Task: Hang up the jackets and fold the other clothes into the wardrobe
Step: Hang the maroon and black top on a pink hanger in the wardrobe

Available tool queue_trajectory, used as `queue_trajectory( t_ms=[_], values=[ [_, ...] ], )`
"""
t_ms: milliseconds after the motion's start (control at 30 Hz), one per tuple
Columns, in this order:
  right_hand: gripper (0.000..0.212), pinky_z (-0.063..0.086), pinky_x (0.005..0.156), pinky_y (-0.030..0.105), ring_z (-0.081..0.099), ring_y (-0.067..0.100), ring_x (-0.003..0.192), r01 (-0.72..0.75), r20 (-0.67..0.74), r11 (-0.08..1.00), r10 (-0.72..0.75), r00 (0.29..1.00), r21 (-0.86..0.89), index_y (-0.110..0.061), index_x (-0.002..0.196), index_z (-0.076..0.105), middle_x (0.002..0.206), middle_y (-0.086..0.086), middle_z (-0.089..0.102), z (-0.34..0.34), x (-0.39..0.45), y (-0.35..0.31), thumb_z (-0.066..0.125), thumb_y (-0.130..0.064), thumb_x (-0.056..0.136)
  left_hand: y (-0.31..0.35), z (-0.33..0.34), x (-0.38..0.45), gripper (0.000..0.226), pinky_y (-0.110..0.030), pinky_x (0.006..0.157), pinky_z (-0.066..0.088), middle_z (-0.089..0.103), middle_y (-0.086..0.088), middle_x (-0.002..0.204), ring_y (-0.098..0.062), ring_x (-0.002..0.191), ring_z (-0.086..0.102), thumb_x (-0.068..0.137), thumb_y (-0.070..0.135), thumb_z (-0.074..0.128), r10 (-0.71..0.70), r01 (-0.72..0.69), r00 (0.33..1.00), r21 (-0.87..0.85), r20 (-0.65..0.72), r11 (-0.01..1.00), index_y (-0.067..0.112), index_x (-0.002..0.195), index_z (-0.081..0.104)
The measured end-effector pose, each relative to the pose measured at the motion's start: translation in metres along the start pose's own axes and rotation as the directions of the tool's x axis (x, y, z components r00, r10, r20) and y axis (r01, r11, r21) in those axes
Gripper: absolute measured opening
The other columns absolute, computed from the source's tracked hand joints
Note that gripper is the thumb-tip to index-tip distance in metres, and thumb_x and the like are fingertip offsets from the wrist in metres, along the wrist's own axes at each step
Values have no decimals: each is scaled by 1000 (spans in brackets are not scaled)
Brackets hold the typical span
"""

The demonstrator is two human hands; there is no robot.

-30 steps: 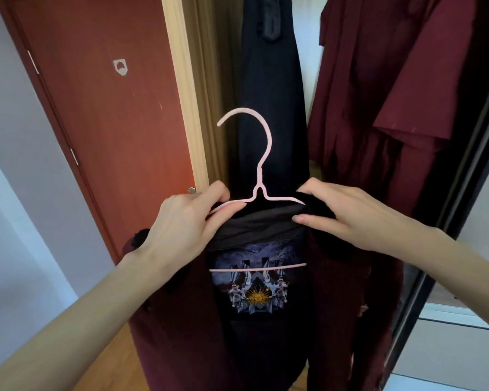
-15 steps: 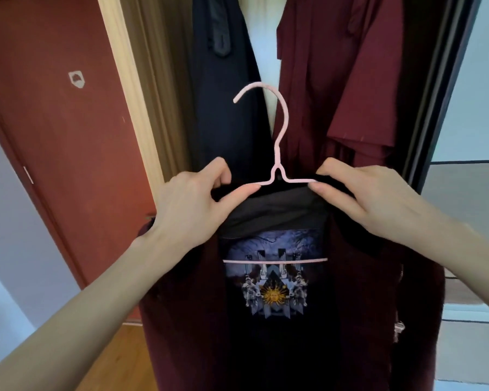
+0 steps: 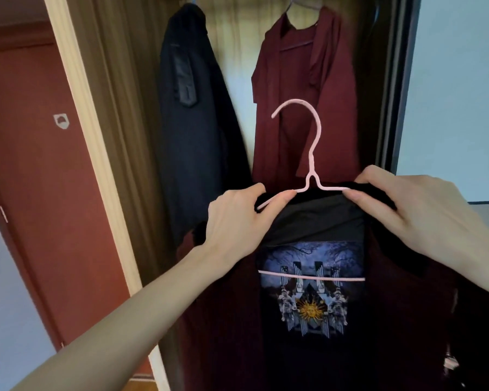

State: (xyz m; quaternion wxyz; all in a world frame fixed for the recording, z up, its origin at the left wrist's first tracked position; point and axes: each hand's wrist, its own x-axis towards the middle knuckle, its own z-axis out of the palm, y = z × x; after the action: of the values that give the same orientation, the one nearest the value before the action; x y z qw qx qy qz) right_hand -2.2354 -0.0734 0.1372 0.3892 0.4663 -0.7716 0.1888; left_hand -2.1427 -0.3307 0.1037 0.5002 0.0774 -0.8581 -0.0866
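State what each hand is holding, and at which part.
Both hold the pink hanger with the dark red jacket on it: the left hand pinches its left shoulder, the right hand its right shoulder.

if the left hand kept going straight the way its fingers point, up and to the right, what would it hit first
Probably the maroon garment hanging in the wardrobe. The left hand grips the pink hanger, whose hook lies along that line already. How far back the garment hangs is unclear.
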Motion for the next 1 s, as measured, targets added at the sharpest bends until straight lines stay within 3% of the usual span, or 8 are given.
queue_trajectory(
  t_ms=[100, 167, 333, 467, 567, 633, 700, 1000],
  values=[
    [29, 35, 46, 28, 40, 22, 47, -11, -39, 999, 10, 999, -40, -28, 104, 61, 52, -21, 30, -13, 1, 10, 48, -54, 101, 11, 21, 16, 82, -30, 49, 32, 36, 0, 44, -18, 46, 41, 86, 90, 28, 5, -5, 1000, -10, -11, 1000, 13, 59, 35],
    [29, 27, 47, 25, 51, 28, 48, -25, -49, 997, 21, 999, -79, -30, 103, 59, 54, -22, 27, -17, 4, 18, 47, -57, 101, 14, 34, 27, 81, -30, 48, 25, 35, 1, 44, -17, 44, 39, 86, 90, 26, 15, -16, 1000, -11, -18, 1000, 15, 56, 32],
    [34, 35, 52, 34, 60, 37, 58, -82, -99, 987, 69, 993, -134, -27, 104, 62, 57, -10, 33, -13, 26, 34, 48, -58, 102, 14, 58, 67, 66, -35, 54, 30, 41, 4, 51, -21, 54, 41, 93, 78, 34, 78, -78, 997, 21, -13, 997, 20, 63, 37],
    [36, 35, 58, 37, 62, 42, 70, -109, -162, 980, 82, 983, -165, -22, 105, 66, 67, 1, 39, -4, 70, 39, 53, -55, 102, 7, 68, 96, 46, -39, 75, 38, 50, 9, 77, -27, 82, 55, 103, 61, 39, 86, -81, 995, -119, 42, 990, 19, 93, 55],
    [37, 38, 60, 39, 63, 45, 76, -116, -199, 970, 73, 977, -213, -18, 108, 68, 74, 9, 50, 5, 107, 38, 54, -52, 103, 1, 72, 111, 45, -42, 98, 40, 58, 5, 117, -26, 118, 52, 105, 56, 44, 19, 6, 993, -220, 113, 975, 20, 131, 52],
    [39, 42, 64, 42, 64, 46, 83, -120, -211, 965, 71, 975, -232, -18, 111, 69, 84, 16, 63, 11, 131, 37, 52, -52, 103, -2, 69, 126, 61, -44, 116, 32, 47, 0, 149, -23, 140, 40, 105, 59, 44, -19, 64, 985, -261, 169, 963, 21, 152, 38],
    [38, 41, 66, 41, 64, 47, 90, -153, -233, 965, 101, 967, -215, -19, 112, 71, 93, 19, 68, 14, 154, 37, 54, -52, 103, -5, 63, 149, 70, -44, 124, 24, 35, 0, 161, -21, 150, 29, 104, 62, 43, -27, 87, 978, -287, 208, 954, 23, 160, 29],
    [41, 49, 75, 45, 65, 50, 102, -256, -292, 921, 168, 942, -293, -15, 119, 71, 111, 25, 68, 7, 285, 38, 57, -49, 102, -43, 42, 264, 83, -51, 129, 9, 4, 6, 175, -16, 160, 0, 99, 73, 39, 127, -61, 968, -289, 214, 956, 36, 166, 7]
  ],
)
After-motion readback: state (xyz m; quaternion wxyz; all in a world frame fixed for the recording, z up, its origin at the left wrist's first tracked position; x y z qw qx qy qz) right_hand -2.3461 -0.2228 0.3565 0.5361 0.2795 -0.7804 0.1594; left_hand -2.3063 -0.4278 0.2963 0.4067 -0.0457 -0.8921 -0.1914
